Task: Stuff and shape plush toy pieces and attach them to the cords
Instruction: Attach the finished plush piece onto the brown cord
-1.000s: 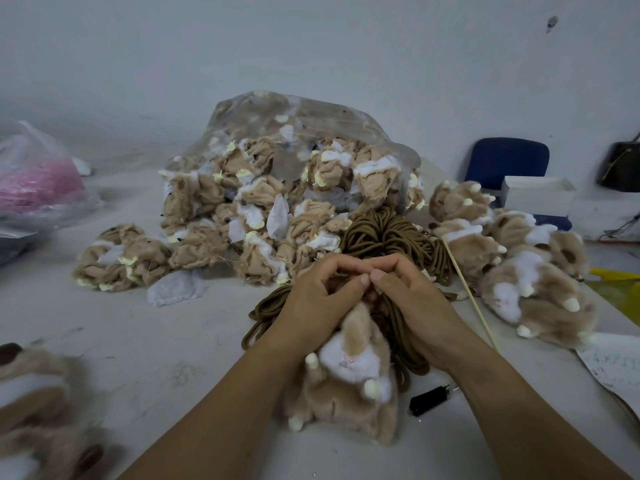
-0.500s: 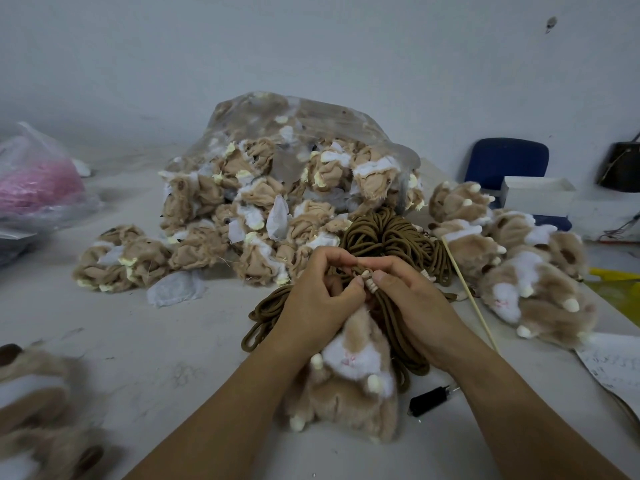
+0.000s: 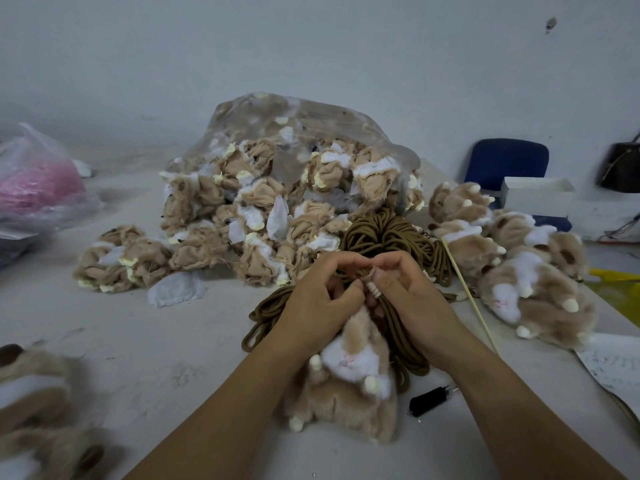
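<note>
Both hands are raised over the table [image 3: 138,341], meeting fingertip to fingertip just above the plush toy [image 3: 349,386].

Right hand [image 3: 412,299]: thumb and forefinger pinch a brown cord end [image 3: 372,287] with a pale, ribbed tip.

Left hand [image 3: 318,306]: fingers curled in, thumb tip pressed against the same cord end from the other side. What the curled fingers hold underneath is hidden.

Toy: tan and white, lying on the table below and between the wrists, white face up. Its upper end runs up into the gap between the palms, directly beneath the pinch.

The cord drops from the pinch along the toy's right side into the bundle of brown cords [image 3: 391,233], which lies just behind the hands.

Surroundings:
- clear bag [image 3: 294,116] of limp unstuffed pieces [image 3: 194,244] behind the bundle, some spilled to the left
- stuffed toys [image 3: 519,271] heaped at right
- thin stick [image 3: 471,296] beside the right forearm
- small black object [image 3: 429,400] near the right wrist
</note>
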The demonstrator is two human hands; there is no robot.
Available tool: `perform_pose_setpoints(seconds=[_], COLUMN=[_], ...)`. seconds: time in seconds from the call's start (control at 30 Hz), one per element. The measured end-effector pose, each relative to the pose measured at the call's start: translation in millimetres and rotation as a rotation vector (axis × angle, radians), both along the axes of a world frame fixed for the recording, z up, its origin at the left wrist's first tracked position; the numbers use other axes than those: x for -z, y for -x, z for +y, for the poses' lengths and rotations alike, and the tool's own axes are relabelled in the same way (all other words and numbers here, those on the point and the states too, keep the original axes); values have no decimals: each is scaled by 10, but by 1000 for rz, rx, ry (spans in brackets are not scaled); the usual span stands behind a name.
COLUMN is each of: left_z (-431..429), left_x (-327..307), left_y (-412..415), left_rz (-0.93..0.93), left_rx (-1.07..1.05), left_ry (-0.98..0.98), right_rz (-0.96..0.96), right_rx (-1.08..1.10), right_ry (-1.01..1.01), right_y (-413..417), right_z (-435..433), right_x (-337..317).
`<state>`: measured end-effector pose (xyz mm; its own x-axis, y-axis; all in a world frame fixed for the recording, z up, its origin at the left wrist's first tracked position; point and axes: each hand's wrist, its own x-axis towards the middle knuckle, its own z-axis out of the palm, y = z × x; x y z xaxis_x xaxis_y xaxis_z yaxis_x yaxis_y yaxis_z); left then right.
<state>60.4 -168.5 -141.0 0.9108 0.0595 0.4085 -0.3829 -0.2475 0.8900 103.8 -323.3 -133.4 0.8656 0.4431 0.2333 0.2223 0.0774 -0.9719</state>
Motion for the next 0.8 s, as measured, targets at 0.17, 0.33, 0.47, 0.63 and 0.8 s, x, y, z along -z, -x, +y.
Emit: perform_pose_setpoints(seconds=[0.17,0.33,0.47,0.63,0.8], left_z=[7,12,23,10,3], left_x=[-12,-15,-18,9,-14], left_y=[-4,-6,-2,-9,2], left_rz=[-74,-17,13,-1,-38], left_rx=[-3,75,125,32,-39], left_ry=[-86,1,33,32,-12], right_rz=[42,99,175,134,-126], right_rx=[-11,-46,-41,-30,85], right_ry=[10,-20,-125,-66,92], right_y=[-23,-40,-42,-4,57], right_z=[-19,-33,-44,-21,10], right_x=[3,-4,-27,-28,-47])
